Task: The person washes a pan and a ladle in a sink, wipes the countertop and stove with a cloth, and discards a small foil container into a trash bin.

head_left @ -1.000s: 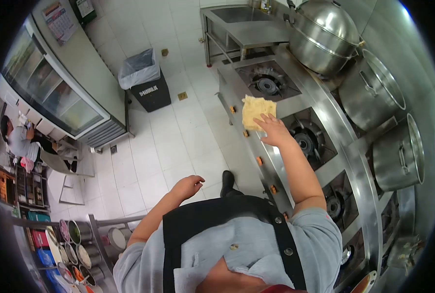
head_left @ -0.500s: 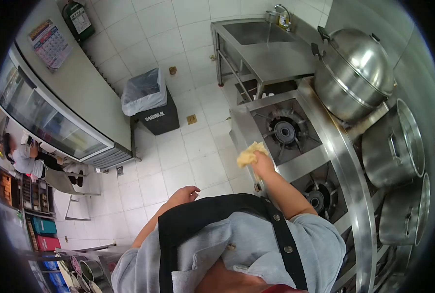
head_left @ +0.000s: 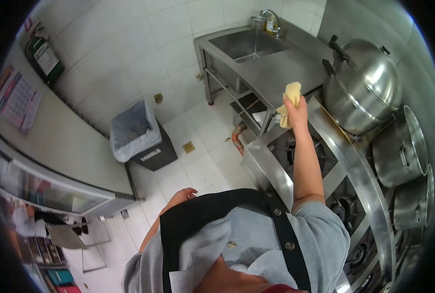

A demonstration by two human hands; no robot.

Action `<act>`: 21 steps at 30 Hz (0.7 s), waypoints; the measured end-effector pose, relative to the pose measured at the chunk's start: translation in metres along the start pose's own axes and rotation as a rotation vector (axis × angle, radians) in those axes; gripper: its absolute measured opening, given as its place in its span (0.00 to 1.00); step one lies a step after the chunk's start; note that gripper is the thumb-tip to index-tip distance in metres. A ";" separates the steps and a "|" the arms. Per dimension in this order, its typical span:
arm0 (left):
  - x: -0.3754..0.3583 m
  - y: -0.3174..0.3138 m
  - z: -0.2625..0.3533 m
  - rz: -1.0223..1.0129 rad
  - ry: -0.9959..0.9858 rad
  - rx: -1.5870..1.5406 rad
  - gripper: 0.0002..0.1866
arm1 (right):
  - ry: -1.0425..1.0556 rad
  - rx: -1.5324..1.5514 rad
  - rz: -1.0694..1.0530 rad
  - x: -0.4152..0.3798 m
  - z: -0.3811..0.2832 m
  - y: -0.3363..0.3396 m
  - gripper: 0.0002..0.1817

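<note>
In the head view, my right hand (head_left: 296, 111) is closed around a crumpled yellow cloth (head_left: 292, 92), which sticks out above and below the fingers. It is held over the far end of the stove (head_left: 329, 155), close to the near edge of the steel counter (head_left: 288, 68). My left hand (head_left: 183, 194) hangs low beside my body with nothing visible in it; its fingers are partly spread.
Water runs from a faucet (head_left: 276, 29) into the sink (head_left: 249, 45). A steamer pot (head_left: 359, 88) and two large pots stand right of the burners. A lined bin (head_left: 154, 151) stands on the floor beside a refrigerator (head_left: 61, 141). A seated person (head_left: 24, 219) is at far left.
My right hand has moved forward with the yellow cloth, from beside the stove's front edge to near the steel counter. The view has shifted toward the sink.
</note>
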State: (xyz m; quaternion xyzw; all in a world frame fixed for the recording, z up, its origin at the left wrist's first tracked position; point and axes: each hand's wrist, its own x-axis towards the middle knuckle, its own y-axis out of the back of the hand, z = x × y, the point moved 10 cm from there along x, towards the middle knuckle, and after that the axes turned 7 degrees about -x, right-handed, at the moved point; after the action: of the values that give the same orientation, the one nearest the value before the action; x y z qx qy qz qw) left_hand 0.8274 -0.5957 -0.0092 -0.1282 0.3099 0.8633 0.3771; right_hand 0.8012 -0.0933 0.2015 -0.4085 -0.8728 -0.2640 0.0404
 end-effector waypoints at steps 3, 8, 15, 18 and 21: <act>0.037 0.037 0.007 -0.080 -0.074 0.013 0.15 | -0.035 -0.540 -0.038 0.018 -0.023 -0.029 0.40; 0.102 0.081 0.052 -0.089 -0.187 0.266 0.15 | -0.115 -1.004 -0.376 0.044 0.077 -0.142 0.44; 0.190 0.123 0.057 -0.131 -0.339 0.117 0.14 | -0.202 -1.097 -0.455 0.130 0.121 -0.150 0.43; 0.222 0.163 0.042 -0.136 -0.061 0.151 0.16 | -0.315 -1.442 -0.258 0.200 0.170 -0.097 0.38; 0.241 0.202 0.017 -0.168 0.068 0.060 0.17 | -0.498 -1.507 0.179 0.265 0.208 -0.048 0.39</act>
State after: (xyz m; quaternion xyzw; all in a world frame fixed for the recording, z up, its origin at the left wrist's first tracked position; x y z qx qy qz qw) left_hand 0.5154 -0.5528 -0.0169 -0.1716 0.3364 0.8141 0.4412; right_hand 0.6201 0.1676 0.0783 -0.4415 -0.4068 -0.6796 -0.4217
